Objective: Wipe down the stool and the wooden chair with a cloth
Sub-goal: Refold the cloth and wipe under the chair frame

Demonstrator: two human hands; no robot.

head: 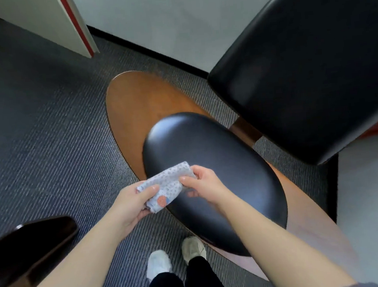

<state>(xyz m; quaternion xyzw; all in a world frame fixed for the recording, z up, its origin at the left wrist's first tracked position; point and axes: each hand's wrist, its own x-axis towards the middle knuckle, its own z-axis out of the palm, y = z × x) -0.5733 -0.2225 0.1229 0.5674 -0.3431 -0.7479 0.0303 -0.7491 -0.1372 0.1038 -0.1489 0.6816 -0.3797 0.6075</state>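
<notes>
Both my left hand point(135, 202) and right hand point(201, 183) pinched the cloth point(167, 186) above the stool point(214, 177) (its legs hidden).

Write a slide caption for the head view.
Folded patterned cloth held by left hand and right hand over the black oval seat.

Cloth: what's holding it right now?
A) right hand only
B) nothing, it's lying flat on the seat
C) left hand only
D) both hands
D: the left hand and the right hand each pinch one end of the cloth, holding it over the black oval seat.
</notes>
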